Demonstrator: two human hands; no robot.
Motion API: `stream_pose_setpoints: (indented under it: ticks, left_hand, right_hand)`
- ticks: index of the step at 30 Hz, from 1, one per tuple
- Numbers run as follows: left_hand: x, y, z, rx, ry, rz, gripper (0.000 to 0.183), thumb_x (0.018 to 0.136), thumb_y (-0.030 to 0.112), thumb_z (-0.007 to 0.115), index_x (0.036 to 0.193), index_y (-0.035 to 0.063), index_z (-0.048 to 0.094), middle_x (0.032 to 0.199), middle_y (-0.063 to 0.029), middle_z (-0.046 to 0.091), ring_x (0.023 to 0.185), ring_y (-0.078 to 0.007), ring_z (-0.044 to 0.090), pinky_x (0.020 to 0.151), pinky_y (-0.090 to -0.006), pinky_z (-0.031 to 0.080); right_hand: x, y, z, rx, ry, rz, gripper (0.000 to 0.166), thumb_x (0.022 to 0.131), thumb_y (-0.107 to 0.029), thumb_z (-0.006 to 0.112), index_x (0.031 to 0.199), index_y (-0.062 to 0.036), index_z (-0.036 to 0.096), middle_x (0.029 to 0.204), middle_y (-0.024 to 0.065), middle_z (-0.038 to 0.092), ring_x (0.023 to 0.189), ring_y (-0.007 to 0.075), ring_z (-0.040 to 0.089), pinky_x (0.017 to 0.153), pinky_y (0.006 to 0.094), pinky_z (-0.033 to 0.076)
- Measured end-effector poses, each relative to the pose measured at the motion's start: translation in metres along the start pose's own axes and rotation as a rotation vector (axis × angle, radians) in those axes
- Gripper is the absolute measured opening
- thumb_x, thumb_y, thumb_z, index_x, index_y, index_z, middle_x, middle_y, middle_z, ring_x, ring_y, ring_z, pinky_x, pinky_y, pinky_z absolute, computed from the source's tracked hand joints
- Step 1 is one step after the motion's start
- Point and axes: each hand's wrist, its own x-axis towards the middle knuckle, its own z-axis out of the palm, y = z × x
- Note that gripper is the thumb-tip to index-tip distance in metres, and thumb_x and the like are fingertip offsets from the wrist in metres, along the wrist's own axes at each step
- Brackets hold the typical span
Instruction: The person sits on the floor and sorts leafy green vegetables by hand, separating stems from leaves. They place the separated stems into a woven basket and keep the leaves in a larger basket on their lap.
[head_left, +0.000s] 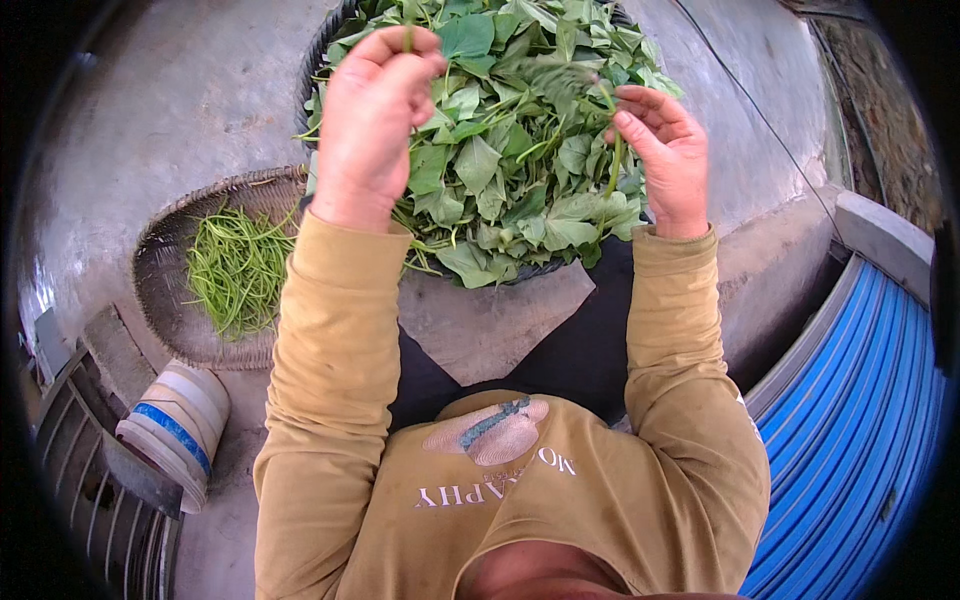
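My left hand (375, 120) is raised over the left part of a heap of green leaves (480, 161), which look like sweet potato vine leaves. A thin green stem (408, 37) is pinched between its thumb and fingers. Over the right side of the heap, my right hand (664, 139) grips a leafy green stalk (616, 161) between thumb and fingertips. A blurred leaf (559, 79) appears beside those fingertips. The heap fills a dark woven basket (306, 82), whose rim shows at the upper left.
Left of the heap, a shallow wicker basket (165, 300) holds a pile of thin green stems (236, 274). Near it lies a white bucket (172, 435) with a blue band. Metal bars (90, 480) stand at lower left, and blue corrugated sheeting (855, 420) at right. The floor (165, 97) is concrete.
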Motion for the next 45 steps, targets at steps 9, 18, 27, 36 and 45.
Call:
stream_pose_setpoints:
  ticks: [9,18,27,36,45]
  left_hand:
    - [-0.012,-0.041,0.037,0.826,-0.306,0.419,0.027,0.071,0.001,0.063,0.098,0.0035,0.061,0.07,0.0009,0.047,0.057,-0.0065,0.041,0.051,-0.0201,0.035]
    - [-0.004,-0.058,0.032,1.041,-0.411,0.456,0.016,0.07,0.01,0.064,0.08,-0.0017,0.061,0.071,-0.0116,0.057,0.069,-0.0267,0.057,0.062,-0.034,0.045]
    - [-0.002,-0.031,0.01,0.67,-0.163,0.299,0.008,0.078,0.004,0.06,0.072,-0.0021,0.059,0.062,0.0039,0.053,0.057,-0.0024,0.043,0.051,-0.0188,0.036]
    - [-0.007,-0.022,0.005,0.639,-0.124,0.36,0.01,0.078,0.004,0.06,0.078,-0.006,0.061,0.066,0.0012,0.057,0.06,-0.0036,0.048,0.054,-0.0188,0.039]
    - [0.001,-0.028,-0.001,0.564,-0.164,0.306,0.009,0.079,0.005,0.06,0.075,-0.0037,0.06,0.064,0.0037,0.054,0.058,-0.0022,0.045,0.052,-0.0179,0.037]
  right_hand:
    - [-0.002,-0.009,0.03,0.073,-0.234,0.157,0.036,0.076,0.001,0.059,0.111,0.0002,0.049,0.081,0.0039,0.058,0.07,0.0062,0.056,0.062,0.0178,0.046]
    - [0.002,0.002,0.024,-0.007,-0.243,0.02,0.028,0.078,-0.003,0.059,0.105,-0.0005,0.055,0.083,0.0029,0.06,0.074,0.0065,0.055,0.065,0.0196,0.045]
    - [-0.052,0.072,0.038,-0.649,-0.482,-0.042,0.021,0.078,-0.007,0.061,0.099,-0.0041,0.06,0.083,0.0059,0.062,0.072,0.0108,0.058,0.064,0.0234,0.047]
    - [-0.177,0.207,0.076,-0.906,-0.887,0.208,0.048,0.073,-0.004,0.055,0.12,-0.0115,0.05,0.094,0.017,0.062,0.088,0.0294,0.059,0.078,0.0378,0.044]
    - [-0.159,0.192,0.073,-1.01,-0.776,0.228,0.041,0.068,-0.009,0.062,0.108,-0.0124,0.056,0.089,0.0131,0.062,0.085,0.0253,0.059,0.07,0.0352,0.043]
